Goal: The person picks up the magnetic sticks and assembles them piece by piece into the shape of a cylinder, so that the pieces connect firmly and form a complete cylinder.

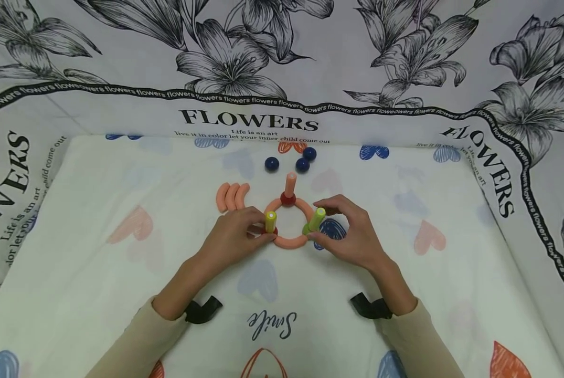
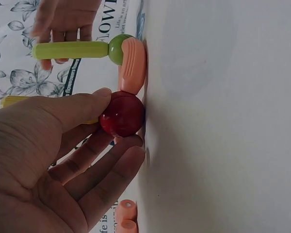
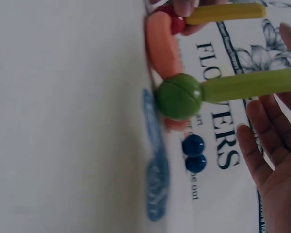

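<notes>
Two hands work at a toy ring laid on a heart-printed cloth, seen from above. The left hand has thumb and fingers closed on the dark red ball at the ring's near-left joint, where a yellow stick stands upright. The right hand sits at the near-right joint beside the green stick, which leans a little outward from its green ball. The wrist view shows that palm spread and the fingers nearly straight just off the stick; whether the fingertips touch it cannot be told.

The orange ring, made of curved pieces, lies flat between the hands. At its far side a third, orange stick rises from another red ball. Beyond, three spare orange curves lie side by side to the left, and three dark blue balls rest near the cloth's far edge.

The likely mishap: a push on the leaning green stick could tip it over or pull the joint apart, and a squeeze on the red ball could shift the ring out of round on the soft cloth.

How the pieces join is hidden under the balls. The left palm covers the yellow stick's foot, and both wrist views are blurred at the edges.
</notes>
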Motion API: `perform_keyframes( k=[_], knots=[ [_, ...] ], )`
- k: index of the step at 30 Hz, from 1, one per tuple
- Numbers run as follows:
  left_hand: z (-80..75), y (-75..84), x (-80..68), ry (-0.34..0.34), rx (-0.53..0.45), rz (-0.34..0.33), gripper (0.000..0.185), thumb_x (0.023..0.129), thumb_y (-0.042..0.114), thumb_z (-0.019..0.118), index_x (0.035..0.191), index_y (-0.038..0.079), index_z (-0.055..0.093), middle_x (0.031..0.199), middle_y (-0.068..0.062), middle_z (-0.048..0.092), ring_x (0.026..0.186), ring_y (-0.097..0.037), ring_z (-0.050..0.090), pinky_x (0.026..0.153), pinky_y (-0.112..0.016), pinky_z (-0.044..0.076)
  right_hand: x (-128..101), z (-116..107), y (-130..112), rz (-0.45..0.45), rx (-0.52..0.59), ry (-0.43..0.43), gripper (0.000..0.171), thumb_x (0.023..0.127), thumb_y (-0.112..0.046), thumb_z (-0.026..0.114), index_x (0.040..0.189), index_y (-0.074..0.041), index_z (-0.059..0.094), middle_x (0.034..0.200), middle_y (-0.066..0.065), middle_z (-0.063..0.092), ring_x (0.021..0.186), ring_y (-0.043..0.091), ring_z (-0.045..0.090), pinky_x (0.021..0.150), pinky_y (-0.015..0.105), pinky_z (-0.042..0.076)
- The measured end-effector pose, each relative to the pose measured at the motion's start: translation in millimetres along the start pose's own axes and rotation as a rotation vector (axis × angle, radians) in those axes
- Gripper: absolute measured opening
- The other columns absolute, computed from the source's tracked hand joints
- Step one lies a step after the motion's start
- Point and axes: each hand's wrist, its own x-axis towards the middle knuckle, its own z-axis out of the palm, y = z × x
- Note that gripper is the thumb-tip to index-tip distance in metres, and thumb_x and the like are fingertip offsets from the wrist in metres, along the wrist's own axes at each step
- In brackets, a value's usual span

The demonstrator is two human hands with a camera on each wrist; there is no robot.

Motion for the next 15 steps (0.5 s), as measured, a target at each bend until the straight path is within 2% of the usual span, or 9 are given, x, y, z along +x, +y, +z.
perform_keyframes(
  k=[3,6,9,12,15],
  knots=[
    [1.3,-0.1,-1.8,0.007,0.005,0.001,0.016,0.088,0.023,0.089,0.1,0.018,0.08,0.1,0.004,0.078,0.095,-0.012,0.08,0.079,-0.029,0.064,1.0,-8.0,-3.2,-0.015,0.042,0.007,0.054,0.083,-0.024,0.09,0.131,-0.01,0.069,0.118,0.009,0.073,0.108,0.015,0.069,0.096,0.035,0.06],
    [0.3,1.0,-2.1,0.022,0.015,0.007,0.016,0.088,0.023,0.089,0.1,0.018,0.08,0.101,0.004,0.078,0.095,-0.012,0.079,0.078,-0.03,0.063,6.7,-13.0,-5.7,-0.039,0.144,0.051,0.045,0.092,-0.027,0.079,0.13,-0.005,0.067,0.118,0.018,0.07,0.111,0.015,0.068,0.102,0.026,0.056],
    [-0.5,2.0,-1.8,0.023,0.016,0.01,0.015,0.088,0.023,0.088,0.1,0.018,0.08,0.101,0.003,0.078,0.093,-0.012,0.079,0.078,-0.031,0.063,13.8,-13.8,-5.1,-0.045,0.204,0.131,0.033,0.099,-0.015,0.068,0.126,0.002,0.066,0.116,0.024,0.069,0.111,0.01,0.068,0.103,0.019,0.054],
    [0.1,1.9,-1.5,0.016,0.009,0.01,0.015,0.088,0.023,0.089,0.099,0.018,0.08,0.101,0.003,0.078,0.092,-0.012,0.079,0.078,-0.031,0.062,22.1,-14.4,-1.4,-0.028,0.19,0.214,0.024,0.099,0.0,0.063,0.122,0.006,0.067,0.114,0.022,0.07,0.109,0.004,0.067,0.099,0.017,0.054],
    [2.7,0.6,-2.6,0.013,0.009,0.005,0.016,0.087,0.024,0.089,0.1,0.018,0.08,0.101,0.003,0.078,0.091,-0.011,0.078,0.078,-0.031,0.062,30.8,-16.4,4.6,0.029,0.144,0.239,0.022,0.1,0.002,0.063,0.121,0.004,0.068,0.116,0.019,0.071,0.109,0.005,0.067,0.098,0.015,0.054]
  ],
)
